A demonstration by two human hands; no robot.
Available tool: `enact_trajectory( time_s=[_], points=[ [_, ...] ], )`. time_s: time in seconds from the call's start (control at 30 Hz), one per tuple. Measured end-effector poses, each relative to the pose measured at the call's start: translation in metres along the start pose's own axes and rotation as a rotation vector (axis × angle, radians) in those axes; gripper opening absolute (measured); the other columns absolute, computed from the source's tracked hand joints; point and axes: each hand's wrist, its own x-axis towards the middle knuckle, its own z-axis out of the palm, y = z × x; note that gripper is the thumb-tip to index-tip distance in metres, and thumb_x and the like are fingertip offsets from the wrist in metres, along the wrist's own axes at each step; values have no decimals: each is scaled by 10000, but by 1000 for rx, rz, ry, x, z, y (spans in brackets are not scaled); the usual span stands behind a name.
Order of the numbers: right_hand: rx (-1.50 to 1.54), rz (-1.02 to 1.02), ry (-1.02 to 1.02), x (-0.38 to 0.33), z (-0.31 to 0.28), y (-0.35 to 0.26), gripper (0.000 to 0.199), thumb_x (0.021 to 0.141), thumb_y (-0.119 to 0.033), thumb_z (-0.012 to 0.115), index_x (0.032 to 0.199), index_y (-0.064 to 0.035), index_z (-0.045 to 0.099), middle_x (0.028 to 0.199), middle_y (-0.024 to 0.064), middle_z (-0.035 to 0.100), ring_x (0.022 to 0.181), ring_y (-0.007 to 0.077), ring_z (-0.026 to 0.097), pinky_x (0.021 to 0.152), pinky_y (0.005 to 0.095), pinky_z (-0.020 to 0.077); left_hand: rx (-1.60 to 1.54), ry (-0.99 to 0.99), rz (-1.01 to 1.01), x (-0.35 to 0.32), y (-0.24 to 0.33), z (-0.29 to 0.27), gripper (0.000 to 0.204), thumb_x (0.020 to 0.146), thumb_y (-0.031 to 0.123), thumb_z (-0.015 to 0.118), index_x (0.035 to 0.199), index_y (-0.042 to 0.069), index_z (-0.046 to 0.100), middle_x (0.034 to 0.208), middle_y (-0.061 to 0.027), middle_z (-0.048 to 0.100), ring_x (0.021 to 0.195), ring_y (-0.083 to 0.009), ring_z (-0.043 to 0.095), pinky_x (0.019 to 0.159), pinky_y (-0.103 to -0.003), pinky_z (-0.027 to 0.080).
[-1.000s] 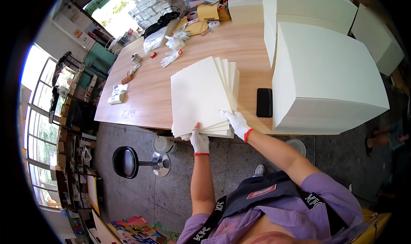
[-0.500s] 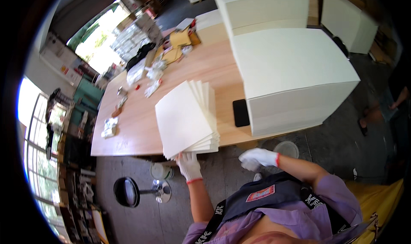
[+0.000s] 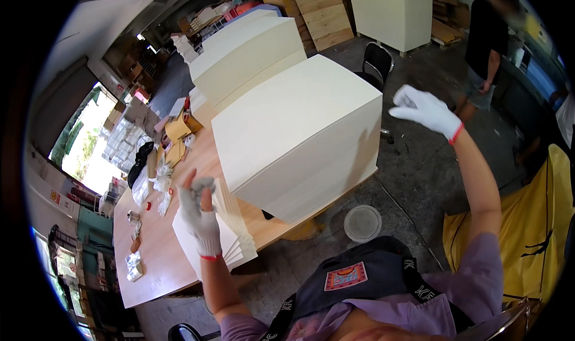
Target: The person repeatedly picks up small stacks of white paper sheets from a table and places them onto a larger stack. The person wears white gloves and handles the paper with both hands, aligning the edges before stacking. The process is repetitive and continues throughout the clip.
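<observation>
Neither gloved hand holds anything: the left hand (image 3: pixel 200 212) hangs loosely curled over the fanned sheets (image 3: pixel 230 236) at the table's (image 3: pixel 153 263) near edge, the right hand (image 3: pixel 424 109) lifted open beside the big stack (image 3: pixel 299 131). Seemingly between sheets; taking another calls for lowering onto the fan.

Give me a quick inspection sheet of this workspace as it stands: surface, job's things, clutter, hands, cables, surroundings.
Surface: long wooden table.
Job's things: fanned stack of cream sheets at the near edge; big cream blocks beside it.
Clutter: plastic bags, brown envelopes, small bits at the far end.
Hands: left hand gloved, raised over the sheets, empty; right hand gloved, lifted in the air, empty.
Cables: nothing seen.
Surroundings: another person standing, black chair, yellow cover, round white lid on the floor.
</observation>
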Motion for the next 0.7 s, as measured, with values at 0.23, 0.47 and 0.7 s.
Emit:
enact_trajectory(
  time_s=[0.23,0.47,0.7],
  points=[
    [-42,-164,-261,75,-22,-16,428,937,-436,817,1045,-54,656,867,42,672,792,154,624,721,326,505,218,-324,316,90,91,103,419,955,77,759,1366,77,672,1257,-112,764,1142,-214,750,965,-349,576],
    [211,-150,-321,72,-23,-7,374,948,-388,806,972,-45,660,797,24,633,705,121,580,643,291,477,406,-803,179,155,93,213,310,1005,225,656,1285,125,745,1208,-117,754,1091,-249,723,962,-383,544],
    [-9,-98,29,52,7,-16,653,1015,-675,551,940,-43,696,843,131,692,752,255,680,671,402,530,461,-892,45,162,88,257,212,936,256,716,1098,130,767,908,-34,722,922,-183,681,841,-356,507]
  ],
)
